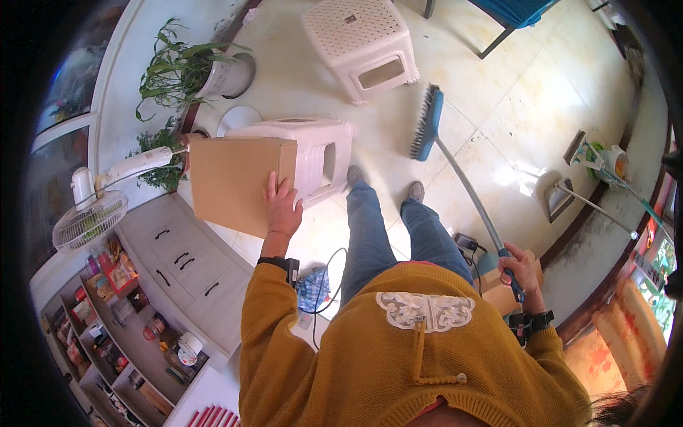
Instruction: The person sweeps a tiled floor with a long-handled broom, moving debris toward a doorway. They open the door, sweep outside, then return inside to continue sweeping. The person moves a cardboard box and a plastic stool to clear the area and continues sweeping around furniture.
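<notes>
My left hand (283, 209) lies against the near right side of a brown cardboard box (235, 181), fingers spread along its edge. The box is beside a pale pink plastic stool (315, 155) and hides part of it; whether the stool bears it I cannot tell. In my right hand (520, 272) is the handle of a floor brush (469, 187) with a grey pole. Its blue head (431, 125), with dark and light bristles, is at the tiled floor ahead of my feet, right of both stools.
Another pink stool (357, 42) stands ahead. Potted plants (229, 74) and a white fan (90, 219) are at left, above a drawer cabinet (187, 261). A dustpan (560, 200) and a bucket (613, 163) sit by the right wall. A black cable (318, 312) runs near my legs.
</notes>
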`<state>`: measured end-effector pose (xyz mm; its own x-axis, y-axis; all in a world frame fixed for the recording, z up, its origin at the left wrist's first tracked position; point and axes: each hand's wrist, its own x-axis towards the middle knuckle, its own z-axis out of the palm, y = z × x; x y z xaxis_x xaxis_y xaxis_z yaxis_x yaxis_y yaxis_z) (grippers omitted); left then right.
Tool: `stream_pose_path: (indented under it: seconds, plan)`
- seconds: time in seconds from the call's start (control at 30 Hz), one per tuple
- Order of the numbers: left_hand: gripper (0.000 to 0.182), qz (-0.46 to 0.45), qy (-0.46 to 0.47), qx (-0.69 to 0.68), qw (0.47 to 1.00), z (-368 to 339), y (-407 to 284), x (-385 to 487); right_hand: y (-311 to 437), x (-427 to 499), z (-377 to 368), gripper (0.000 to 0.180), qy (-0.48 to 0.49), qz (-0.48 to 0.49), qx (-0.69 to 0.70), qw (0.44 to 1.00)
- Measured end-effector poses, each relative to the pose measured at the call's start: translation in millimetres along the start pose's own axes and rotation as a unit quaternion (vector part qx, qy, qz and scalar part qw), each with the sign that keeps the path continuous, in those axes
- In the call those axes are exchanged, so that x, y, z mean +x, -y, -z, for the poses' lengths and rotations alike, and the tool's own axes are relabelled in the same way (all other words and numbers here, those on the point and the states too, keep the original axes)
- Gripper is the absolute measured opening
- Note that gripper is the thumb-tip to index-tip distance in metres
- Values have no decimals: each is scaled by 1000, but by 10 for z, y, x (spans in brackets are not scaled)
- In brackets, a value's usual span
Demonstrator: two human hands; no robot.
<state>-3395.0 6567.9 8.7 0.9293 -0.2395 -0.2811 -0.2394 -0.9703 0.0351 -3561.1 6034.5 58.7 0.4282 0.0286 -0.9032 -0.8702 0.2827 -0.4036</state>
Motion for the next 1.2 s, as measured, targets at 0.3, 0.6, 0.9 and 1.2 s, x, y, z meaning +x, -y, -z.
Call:
stream_pose_path:
  seconds: [0.3, 0.6, 0.9, 1.2]
  plan:
    - [26, 34, -51, -49, 997, -186, 721, -400, 152, -52, -487, 52, 47, 10, -197, 979]
    - [25, 46, -100, -44, 993, -243, 833, -519, 612, 456, -1831, 48, 128, 107, -269, 949]
    - [26, 43, -93, -89, 991, -231, 935, -523, 916, 2011, -3857, 37, 201, 138, -60, 968]
    - [24, 27, -119, -106, 987, -294, 1011, -560, 665, 2784, -4466, 14, 225, 73, 129, 963]
